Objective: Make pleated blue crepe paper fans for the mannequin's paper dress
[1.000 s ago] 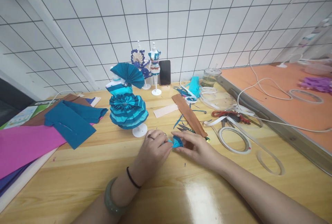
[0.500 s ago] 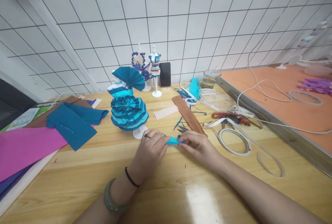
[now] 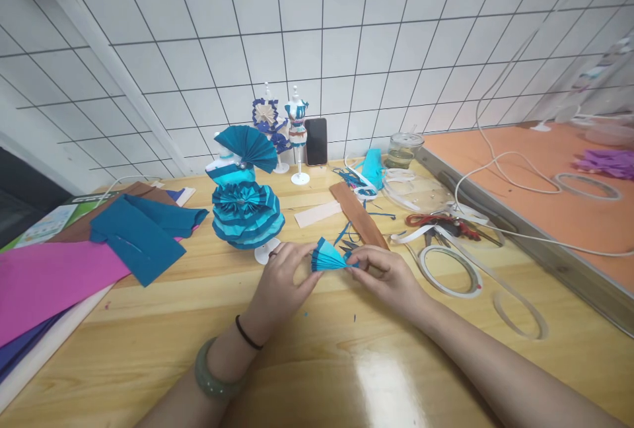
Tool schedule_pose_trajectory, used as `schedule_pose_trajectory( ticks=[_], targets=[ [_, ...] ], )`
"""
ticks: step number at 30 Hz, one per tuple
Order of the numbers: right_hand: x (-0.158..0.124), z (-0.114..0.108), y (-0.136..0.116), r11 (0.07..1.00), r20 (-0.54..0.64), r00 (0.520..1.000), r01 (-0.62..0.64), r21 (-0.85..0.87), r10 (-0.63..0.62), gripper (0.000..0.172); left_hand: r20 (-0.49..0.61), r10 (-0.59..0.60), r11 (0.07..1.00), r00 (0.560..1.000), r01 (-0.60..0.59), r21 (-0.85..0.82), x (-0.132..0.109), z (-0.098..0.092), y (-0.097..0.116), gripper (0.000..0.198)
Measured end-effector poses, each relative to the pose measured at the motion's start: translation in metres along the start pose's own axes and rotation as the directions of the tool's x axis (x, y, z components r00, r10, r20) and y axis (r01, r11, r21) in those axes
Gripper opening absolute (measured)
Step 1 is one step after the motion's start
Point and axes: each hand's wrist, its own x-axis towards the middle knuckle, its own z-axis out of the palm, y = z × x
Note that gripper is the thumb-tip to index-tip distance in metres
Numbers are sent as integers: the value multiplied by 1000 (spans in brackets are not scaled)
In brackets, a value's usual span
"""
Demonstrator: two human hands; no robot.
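Note:
Between my hands is a small pleated paper fan (image 3: 327, 256), light blue with a darker blue edge, spread out toward the left. My right hand (image 3: 389, 277) pinches its narrow gathered end. The thumb and fingers of my left hand (image 3: 284, 277) close on its wide edge, one above and one below. Just behind the fan, scissor blades (image 3: 351, 244) show, partly hidden by my right hand. Beyond my left hand stands a mini dress form (image 3: 247, 207) wearing a tiered blue pleated paper dress, with a large dark blue fan at its top.
Two smaller dress forms (image 3: 297, 125) and a phone (image 3: 316, 141) stand by the tiled wall. Brown paper (image 3: 359, 216), a tape roll (image 3: 450, 272) and a lidded cup (image 3: 403, 149) are to the right. Coloured paper sheets (image 3: 54, 286) lie on the left.
The fan has gone from a folded narrow strip to a spread wedge. My left hand has shifted slightly left, its thumb and fingers wider apart.

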Motion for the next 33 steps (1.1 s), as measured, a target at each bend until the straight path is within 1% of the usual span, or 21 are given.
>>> schedule_pose_trajectory(
  ticks=[2, 4, 7, 10, 12, 18, 21, 26, 33],
  targets=[
    [0, -1, -1, 1000, -7, 1000, -15, 10, 15, 4, -6, -57, 996, 998, 56, -68, 0, 1, -1, 42],
    [0, -1, -2, 1000, -10, 1000, -19, 19, 20, 5, 22, -91, 990, 996, 93, -105, -2, 2, -1, 51],
    [0, 0, -1, 999, 0, 1000, -26, 37, 26, 6, 87, -73, 989, 993, 84, -121, -3, 4, -2, 59],
    [-1, 1, 0, 997, 19, 999, -32, 66, 31, 7, 105, -22, 989, 994, 37, -140, -4, 4, -2, 52],
    [-1, 1, 0, 996, 28, 999, -26, 80, 24, 6, 101, -15, 987, 995, 31, -157, -4, 4, -3, 44],
    [0, 1, -1, 997, 33, 999, -13, 70, 10, 6, 43, -117, 969, 992, 123, -214, -1, 1, -2, 21],
    [0, 0, 0, 998, 34, 999, 2, 58, -4, 7, 17, -151, 958, 988, 150, -243, 0, 0, -1, 13],
    [1, -1, 3, 999, -3, 1000, 2, 47, -1, 10, 5, -128, 954, 992, 125, -273, 1, -1, -1, 8],
    [1, 0, 0, 999, -67, 998, -7, 46, 10, 14, -71, -102, 959, 992, 79, -273, 1, 0, -3, 7]
  ],
)
